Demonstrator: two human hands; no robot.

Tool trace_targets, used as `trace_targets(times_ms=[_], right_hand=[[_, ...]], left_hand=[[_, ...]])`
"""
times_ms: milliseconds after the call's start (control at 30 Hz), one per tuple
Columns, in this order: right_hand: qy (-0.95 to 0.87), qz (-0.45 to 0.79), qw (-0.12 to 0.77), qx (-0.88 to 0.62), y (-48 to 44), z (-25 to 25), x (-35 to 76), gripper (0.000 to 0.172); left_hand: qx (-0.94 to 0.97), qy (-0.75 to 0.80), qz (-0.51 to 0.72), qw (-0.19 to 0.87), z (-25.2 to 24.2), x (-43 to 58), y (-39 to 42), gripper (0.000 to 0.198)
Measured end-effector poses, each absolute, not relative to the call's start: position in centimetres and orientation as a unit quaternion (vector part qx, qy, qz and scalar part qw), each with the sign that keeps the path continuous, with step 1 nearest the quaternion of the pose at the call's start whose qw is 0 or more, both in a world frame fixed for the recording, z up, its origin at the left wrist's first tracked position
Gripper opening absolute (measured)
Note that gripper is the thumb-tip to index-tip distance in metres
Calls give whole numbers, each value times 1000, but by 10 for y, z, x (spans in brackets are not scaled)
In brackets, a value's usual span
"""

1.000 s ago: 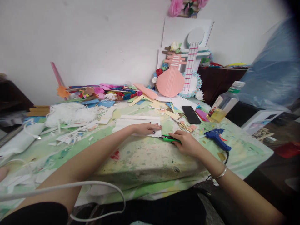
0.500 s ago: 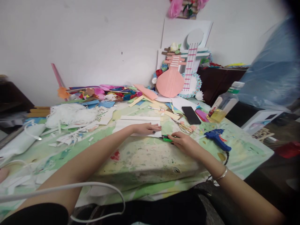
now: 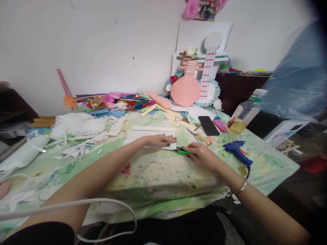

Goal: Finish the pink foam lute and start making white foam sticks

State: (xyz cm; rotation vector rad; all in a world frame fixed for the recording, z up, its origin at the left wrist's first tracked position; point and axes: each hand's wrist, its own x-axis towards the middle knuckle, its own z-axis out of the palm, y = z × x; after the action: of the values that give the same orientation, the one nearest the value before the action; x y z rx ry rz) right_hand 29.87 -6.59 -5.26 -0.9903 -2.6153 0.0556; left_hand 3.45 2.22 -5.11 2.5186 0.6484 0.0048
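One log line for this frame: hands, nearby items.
left hand: flat on white paper | right hand: holding green cutter at paper's edge | nearby: gold-handled scissors, black phone, blue glue gun

The cutter (image 3: 182,151) is green and black; the paper (image 3: 150,133) is plain white. The tabletop cover (image 3: 158,173) is mottled in pale green and cream, with a red blotch (image 3: 126,169) and dark specks. The glue gun (image 3: 238,153) is blue with a red trigger (image 3: 243,152), the phone (image 3: 208,125) black, the scissors (image 3: 197,136) gold-handled, and the lute-shaped cutout (image 3: 185,91) salmon pink with white lines.
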Motion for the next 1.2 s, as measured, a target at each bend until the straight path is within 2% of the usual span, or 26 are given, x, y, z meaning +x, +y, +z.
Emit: trace_targets(times_ms=[367,700,933,1200], right_hand=[[-918,47,167,-358,-73,-52,302,35],[-905,62,177,-381,-67,-50,299,41],[-909,77,182,-367,-57,-46,285,44],[-914,49,182,-359,-65,-55,290,37]], left_hand=[[940,252,-13,230,-48,37,16,50],[931,245,8,269,-52,34,22,50],[934,203,24,294,-54,29,29,60],[931,199,37,304,-52,27,30,66]])
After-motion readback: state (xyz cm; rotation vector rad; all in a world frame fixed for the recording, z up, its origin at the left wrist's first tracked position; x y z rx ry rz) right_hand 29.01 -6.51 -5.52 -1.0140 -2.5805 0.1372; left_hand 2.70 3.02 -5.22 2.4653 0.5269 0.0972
